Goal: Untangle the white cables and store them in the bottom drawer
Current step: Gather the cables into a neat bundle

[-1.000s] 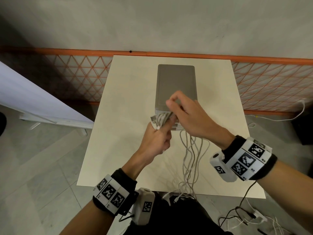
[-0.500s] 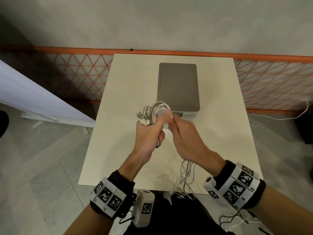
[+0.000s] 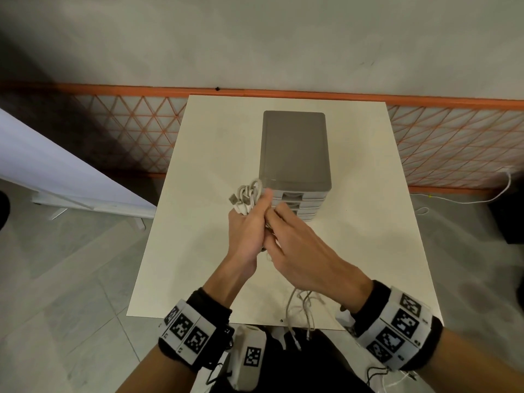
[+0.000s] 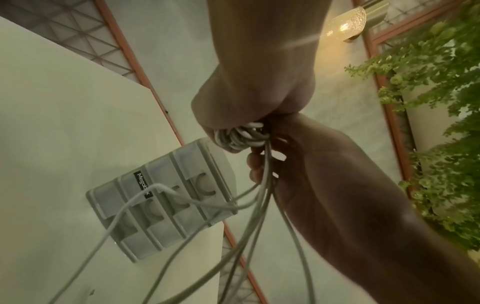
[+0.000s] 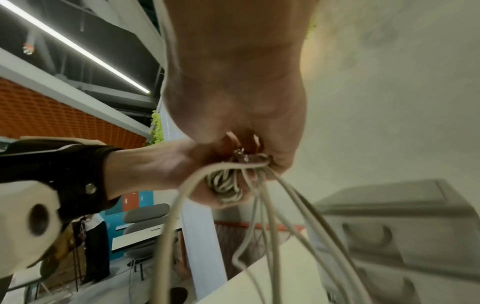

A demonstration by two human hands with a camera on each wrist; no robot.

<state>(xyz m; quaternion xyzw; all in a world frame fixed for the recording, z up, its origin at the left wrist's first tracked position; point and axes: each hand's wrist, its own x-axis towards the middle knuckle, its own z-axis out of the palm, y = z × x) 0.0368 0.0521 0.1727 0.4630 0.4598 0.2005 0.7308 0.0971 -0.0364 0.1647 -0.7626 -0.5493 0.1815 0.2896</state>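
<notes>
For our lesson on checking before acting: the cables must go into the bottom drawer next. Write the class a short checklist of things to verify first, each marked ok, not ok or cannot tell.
1. Coiled part of the white cables gripped in the left hand: ok.
2. Right hand holding the strands beside the coil: ok.
3. All cable length wound up: not ok, loose strands hang past the table edge.
4. Cables fully untangled: cannot tell.
5. Bottom drawer of the grey drawer unit open: not ok, every drawer front looks closed.
6. A hand free for the drawer: not ok.
</notes>
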